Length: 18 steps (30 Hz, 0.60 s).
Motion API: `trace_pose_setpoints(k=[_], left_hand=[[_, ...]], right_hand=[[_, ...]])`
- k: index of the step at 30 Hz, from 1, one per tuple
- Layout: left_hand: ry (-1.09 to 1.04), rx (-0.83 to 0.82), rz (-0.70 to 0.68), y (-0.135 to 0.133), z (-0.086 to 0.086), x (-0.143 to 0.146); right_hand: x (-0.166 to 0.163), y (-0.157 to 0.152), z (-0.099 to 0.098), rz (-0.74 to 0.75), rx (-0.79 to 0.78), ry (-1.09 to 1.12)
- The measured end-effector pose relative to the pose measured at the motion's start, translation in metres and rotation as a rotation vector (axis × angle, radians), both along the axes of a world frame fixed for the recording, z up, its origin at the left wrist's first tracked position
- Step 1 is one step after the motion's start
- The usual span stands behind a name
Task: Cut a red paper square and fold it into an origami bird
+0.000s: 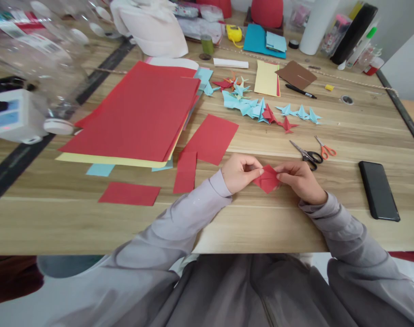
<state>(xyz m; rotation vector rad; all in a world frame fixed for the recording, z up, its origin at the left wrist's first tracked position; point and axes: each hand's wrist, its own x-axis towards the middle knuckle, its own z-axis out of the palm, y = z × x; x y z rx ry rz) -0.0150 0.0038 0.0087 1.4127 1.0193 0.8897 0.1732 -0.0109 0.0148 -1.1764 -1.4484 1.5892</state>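
A small red piece of folded paper (pixel 268 180) with crease lines is held up just above the table's front part. My left hand (pixel 240 173) pinches its left corner between thumb and fingers. On the opposite side, my right hand (pixel 303 180) grips the right corner the same way. Red paper pieces lie to the left: a large one (pixel 212 138), a narrow strip (pixel 185 172) and a flat rectangle (pixel 129 194). Beyond my hands are folded light-blue paper cranes (pixel 246 106) and a red crane (pixel 288 124).
Black-handled scissors (pixel 309 156) and small orange scissors (pixel 325 149) lie beyond my right hand. A phone (pixel 379 190) rests at right. Large red sheets (pixel 135 113) are stacked at left, near plastic bottles (pixel 57 68). A black pen (pixel 300 91) and yellow tape measure (pixel 234 33) are farther back.
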Motion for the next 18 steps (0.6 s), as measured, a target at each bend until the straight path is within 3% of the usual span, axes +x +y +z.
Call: trace_pose_setpoints(k=[8,15,18], left_hand=[[-0.015,-0.025,0.042,0.0018,0.0028,-0.003],[-0.075,-0.057,0.093,0.0036,0.0024,-0.0017],[-0.163,-0.129,0.14,0.0037,-0.0006,0.0021]], right_hand=[[0.0053,0.0012,-0.0036,-0.075,-0.027,0.145],[0.0007,0.0004,-0.0038,-0.044,0.031,0.02],[-0.0011,0.0005,-0.0044,-0.113,0.046,0.032]])
